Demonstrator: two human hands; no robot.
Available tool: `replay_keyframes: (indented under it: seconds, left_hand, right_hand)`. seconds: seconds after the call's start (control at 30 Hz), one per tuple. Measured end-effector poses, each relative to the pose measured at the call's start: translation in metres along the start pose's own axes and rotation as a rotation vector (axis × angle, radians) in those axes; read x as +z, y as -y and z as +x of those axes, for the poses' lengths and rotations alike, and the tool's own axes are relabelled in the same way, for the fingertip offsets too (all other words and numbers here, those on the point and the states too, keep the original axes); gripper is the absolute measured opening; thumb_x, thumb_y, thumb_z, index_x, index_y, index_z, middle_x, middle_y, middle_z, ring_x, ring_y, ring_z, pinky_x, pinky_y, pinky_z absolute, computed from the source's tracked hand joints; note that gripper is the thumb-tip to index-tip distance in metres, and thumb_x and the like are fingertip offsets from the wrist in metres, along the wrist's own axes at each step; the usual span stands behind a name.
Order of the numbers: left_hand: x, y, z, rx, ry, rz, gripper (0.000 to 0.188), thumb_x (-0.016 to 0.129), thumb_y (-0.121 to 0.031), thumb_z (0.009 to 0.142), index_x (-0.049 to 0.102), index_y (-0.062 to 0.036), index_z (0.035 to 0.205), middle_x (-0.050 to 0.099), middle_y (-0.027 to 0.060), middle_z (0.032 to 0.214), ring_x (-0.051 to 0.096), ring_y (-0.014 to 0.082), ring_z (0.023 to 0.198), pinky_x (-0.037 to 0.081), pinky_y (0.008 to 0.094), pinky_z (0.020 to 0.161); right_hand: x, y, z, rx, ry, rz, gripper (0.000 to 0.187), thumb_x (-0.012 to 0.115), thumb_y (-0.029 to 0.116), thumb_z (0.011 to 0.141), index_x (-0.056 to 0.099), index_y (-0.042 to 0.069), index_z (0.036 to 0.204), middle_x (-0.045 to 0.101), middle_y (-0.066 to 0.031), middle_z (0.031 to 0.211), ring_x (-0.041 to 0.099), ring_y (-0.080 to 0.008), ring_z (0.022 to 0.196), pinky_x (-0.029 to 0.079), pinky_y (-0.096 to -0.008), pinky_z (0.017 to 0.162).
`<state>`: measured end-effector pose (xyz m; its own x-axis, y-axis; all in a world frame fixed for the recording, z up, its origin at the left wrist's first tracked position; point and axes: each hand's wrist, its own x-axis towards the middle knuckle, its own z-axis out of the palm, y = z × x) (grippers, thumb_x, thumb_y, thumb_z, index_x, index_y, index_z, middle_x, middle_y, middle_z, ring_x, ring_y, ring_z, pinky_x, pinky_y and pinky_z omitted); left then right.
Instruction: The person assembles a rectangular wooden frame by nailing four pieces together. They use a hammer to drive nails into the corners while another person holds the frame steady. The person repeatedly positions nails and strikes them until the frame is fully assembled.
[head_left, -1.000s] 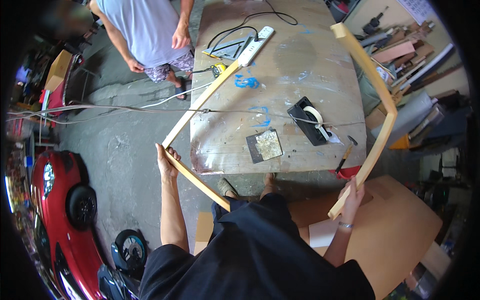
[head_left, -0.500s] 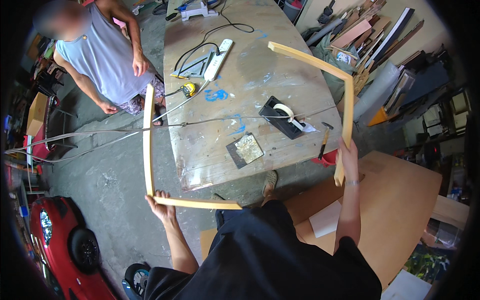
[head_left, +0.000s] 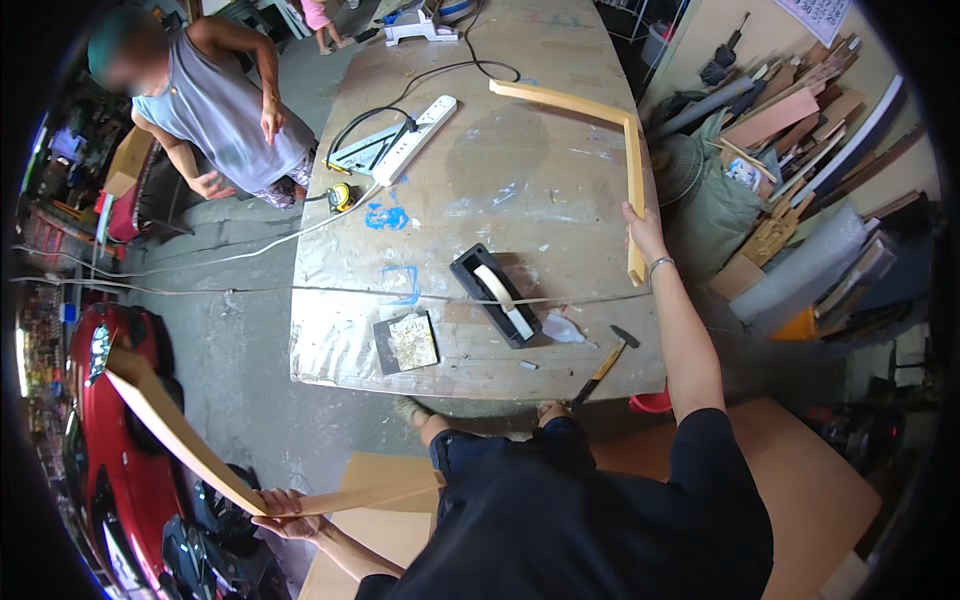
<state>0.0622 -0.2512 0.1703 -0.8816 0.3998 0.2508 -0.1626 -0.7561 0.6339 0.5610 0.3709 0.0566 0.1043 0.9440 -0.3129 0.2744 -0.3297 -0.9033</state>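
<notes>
My left hand [head_left: 290, 515] is closed around the corner of an L-shaped wooden frame piece [head_left: 185, 440]. One of its legs points out over the floor toward the far left, the other runs back toward my waist. At the right, my right hand [head_left: 643, 232] grips a second L-shaped wooden frame piece [head_left: 633, 160] by one leg, below its corner. That piece is over the right edge of the worn worktable [head_left: 560, 55], its other leg pointing left across the top. The two pieces are apart. Whether the right piece touches the table I cannot tell.
On the table are a hammer [head_left: 600, 372], a black holder [head_left: 472, 265] with a pale curved part, a square plate [head_left: 408, 342], a tape measure [head_left: 343, 196] and a power strip [head_left: 415, 140]. A cable crosses in front. Another person [head_left: 230, 110] stands far left; cardboard [head_left: 740, 470] lies right.
My left hand has moved left and nearer my body, swinging its frame piece away from the table. My right hand has gone farther forward with its piece. The view has shifted.
</notes>
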Motion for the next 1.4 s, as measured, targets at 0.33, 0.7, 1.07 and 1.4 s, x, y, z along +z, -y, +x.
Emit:
replay_keyframes:
  seconds: [0.33,0.7,1.07,1.4]
  left_hand:
    - [0.324,0.237,-0.019,-0.365,-0.175,0.300,0.045,0.062,-0.059,0.101,0.059,-0.0161,0.116,0.056,-0.0017,0.095,0.054,0.0123,0.086,0.048,0.0304,0.077]
    - [0.303,0.575,0.030,-0.694,-0.407,0.187,0.045,0.064,-0.052,0.102,0.048,-0.0134,0.119,0.054,0.0060,0.089,0.056,0.0217,0.071,0.051,0.0406,0.064]
    - [0.264,0.617,0.073,-0.788,0.394,1.325,0.088,0.078,-0.051,0.091,0.044,0.0090,0.144,0.056,0.0230,0.133,0.058,0.0345,0.119,0.049,0.0471,0.097]
    - [0.358,0.645,-0.042,0.070,2.083,0.948,0.053,0.081,-0.030,0.085,0.063,-0.0099,0.130,0.063,0.0130,0.129,0.059,0.0353,0.124,0.047,0.0462,0.105]
  right_hand:
    - [-0.020,-0.039,0.108,-0.029,-0.053,-0.047,0.041,0.074,0.042,0.097,0.058,0.005,0.096,0.055,-0.0048,0.066,0.057,-0.0172,0.046,0.047,-0.0340,0.042]
    - [-0.037,-0.073,0.158,-0.260,-0.046,-0.428,0.050,0.077,0.035,0.094,0.064,-0.006,0.119,0.072,-0.0230,0.112,0.071,-0.0329,0.104,0.055,-0.0407,0.090]
    - [-0.046,-0.057,0.119,-0.267,0.088,-0.549,0.058,0.078,0.031,0.088,0.058,0.003,0.134,0.069,-0.0246,0.126,0.068,-0.0379,0.116,0.055,-0.0441,0.096]
    - [-0.027,-0.047,0.100,-0.262,0.047,-0.366,0.059,0.077,0.026,0.096,0.053,-0.001,0.143,0.069,-0.0104,0.105,0.067,-0.0199,0.091,0.054,-0.0350,0.083]
